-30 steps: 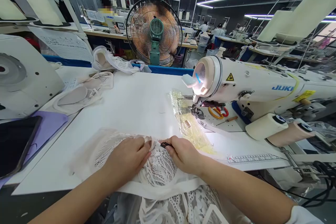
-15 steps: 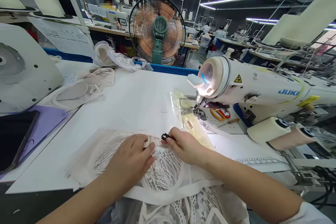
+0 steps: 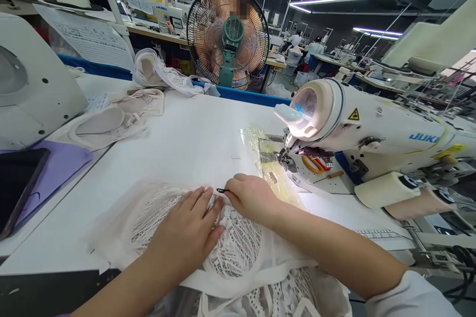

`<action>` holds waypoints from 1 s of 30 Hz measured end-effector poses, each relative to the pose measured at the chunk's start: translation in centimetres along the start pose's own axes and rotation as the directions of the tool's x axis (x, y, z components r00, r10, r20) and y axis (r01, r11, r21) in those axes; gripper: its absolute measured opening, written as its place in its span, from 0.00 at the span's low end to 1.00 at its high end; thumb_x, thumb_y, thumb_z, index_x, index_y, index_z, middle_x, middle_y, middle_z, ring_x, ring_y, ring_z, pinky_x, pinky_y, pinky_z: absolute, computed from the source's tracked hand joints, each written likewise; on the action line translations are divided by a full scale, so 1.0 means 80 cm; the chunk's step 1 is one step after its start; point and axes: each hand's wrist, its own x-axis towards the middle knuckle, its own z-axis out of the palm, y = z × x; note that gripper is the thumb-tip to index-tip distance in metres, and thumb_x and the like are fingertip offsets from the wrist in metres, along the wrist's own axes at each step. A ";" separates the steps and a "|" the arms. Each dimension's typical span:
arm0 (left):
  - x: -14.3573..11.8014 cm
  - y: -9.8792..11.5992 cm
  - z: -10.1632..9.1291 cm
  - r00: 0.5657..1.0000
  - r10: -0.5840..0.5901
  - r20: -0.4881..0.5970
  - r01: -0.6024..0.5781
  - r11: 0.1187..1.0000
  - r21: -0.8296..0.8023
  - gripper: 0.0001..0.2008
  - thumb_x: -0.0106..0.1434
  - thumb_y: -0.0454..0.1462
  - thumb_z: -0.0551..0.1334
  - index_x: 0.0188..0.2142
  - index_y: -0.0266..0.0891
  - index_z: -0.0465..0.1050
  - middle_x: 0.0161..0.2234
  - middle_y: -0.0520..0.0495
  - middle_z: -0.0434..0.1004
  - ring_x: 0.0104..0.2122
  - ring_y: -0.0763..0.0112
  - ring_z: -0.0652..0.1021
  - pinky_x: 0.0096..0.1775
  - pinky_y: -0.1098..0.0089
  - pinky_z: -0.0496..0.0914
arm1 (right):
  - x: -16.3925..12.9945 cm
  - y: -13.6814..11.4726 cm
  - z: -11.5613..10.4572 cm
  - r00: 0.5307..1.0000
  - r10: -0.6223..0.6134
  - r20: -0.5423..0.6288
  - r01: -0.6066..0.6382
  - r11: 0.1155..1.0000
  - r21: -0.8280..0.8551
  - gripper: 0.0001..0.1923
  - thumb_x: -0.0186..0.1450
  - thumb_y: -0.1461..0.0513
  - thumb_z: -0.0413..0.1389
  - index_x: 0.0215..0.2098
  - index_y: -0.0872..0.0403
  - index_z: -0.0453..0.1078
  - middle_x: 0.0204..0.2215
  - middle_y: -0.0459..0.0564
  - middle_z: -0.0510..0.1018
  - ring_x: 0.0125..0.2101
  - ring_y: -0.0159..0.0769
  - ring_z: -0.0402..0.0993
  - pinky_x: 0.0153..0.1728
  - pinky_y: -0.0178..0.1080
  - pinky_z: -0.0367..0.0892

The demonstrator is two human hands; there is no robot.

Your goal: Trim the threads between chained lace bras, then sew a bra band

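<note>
A white lace bra [image 3: 238,245] lies spread at the table's front edge, its lace cups facing up and its lower part hanging toward me. My left hand [image 3: 188,228] rests flat on the middle of it, fingers stretched out and pressing the fabric. At the bra's upper edge, my right hand [image 3: 253,198] pinches a small black razor blade [image 3: 220,190] between thumb and fingers. The blade points left, close to my left fingertips. Whether its edge touches the fabric I cannot tell.
To the right stands a white sewing machine [image 3: 334,109], with orange-handled scissors [image 3: 312,164] and thread cones [image 3: 386,189] beside it. More bra pieces [image 3: 107,121], a phone [image 3: 20,183] and purple paper [image 3: 70,158] lie left. Behind the table is a fan [image 3: 228,34]; people sit farther back.
My right hand has moved slightly left and up with the razor blade, which now shows as a thin edge. My left fingers have spread flatter. The view has shifted a little.
</note>
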 end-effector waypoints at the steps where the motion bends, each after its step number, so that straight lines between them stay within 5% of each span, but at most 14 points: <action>1: 0.000 0.000 0.000 1.000 -0.005 -0.005 0.005 1.000 -0.010 0.19 0.62 0.41 0.51 0.46 0.33 0.70 0.46 0.33 0.73 0.48 0.48 0.71 0.45 0.50 0.68 | 0.000 0.000 0.001 1.000 -0.003 -0.002 0.003 1.000 -0.015 0.09 0.65 0.63 0.46 0.35 0.55 0.68 0.29 0.49 0.71 0.28 0.33 0.67 0.24 0.34 0.53; 21: 0.003 0.001 -0.002 1.000 0.005 -0.023 -0.005 1.000 0.012 0.18 0.62 0.41 0.51 0.44 0.33 0.72 0.44 0.33 0.74 0.46 0.48 0.72 0.42 0.51 0.69 | -0.004 0.002 -0.014 0.987 -0.117 0.107 0.136 0.973 -0.188 0.07 0.55 0.71 0.52 0.30 0.56 0.68 0.23 0.49 0.69 0.24 0.35 0.67 0.18 0.34 0.49; 30: 0.005 0.001 -0.004 1.000 0.022 -0.006 -0.021 0.998 0.058 0.18 0.61 0.40 0.52 0.44 0.33 0.72 0.44 0.32 0.74 0.45 0.48 0.73 0.41 0.52 0.71 | 0.002 0.000 -0.011 0.994 -0.087 0.071 0.098 0.979 -0.179 0.07 0.62 0.67 0.48 0.32 0.55 0.68 0.26 0.49 0.70 0.24 0.33 0.66 0.19 0.34 0.50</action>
